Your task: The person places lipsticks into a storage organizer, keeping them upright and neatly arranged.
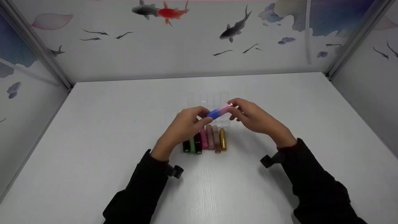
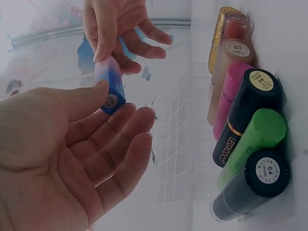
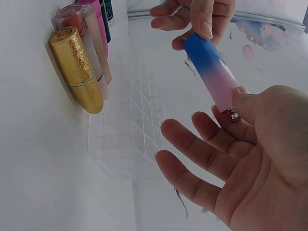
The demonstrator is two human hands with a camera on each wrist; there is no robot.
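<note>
Both hands hold one lipstick tube (image 1: pixel 218 111) that fades from blue to pink, tilted above the table. My left hand (image 1: pixel 189 122) pinches its blue end between thumb and index finger; a round label marked 115 shows there in the left wrist view. At the pink end, which carries a small shiny ornament, my right hand (image 1: pixel 253 116) pinches with thumb and index finger, its other fingers spread apart (image 3: pixel 192 163). Below the hands lies a row of several lip product tubes: a gold one (image 1: pixel 223 139), brownish-pink ones (image 1: pixel 210 137), a magenta one (image 1: pixel 203 138), a green one (image 2: pixel 255 144) and dark ones (image 2: pixel 250 185).
A clear plastic organizer (image 1: pixel 199 99) with divided compartments stands behind the row, partly hidden by the hands. The white table (image 1: pixel 124 140) is bordered by printed panels (image 1: pixel 186 46) with fish and leaves at the back and sides.
</note>
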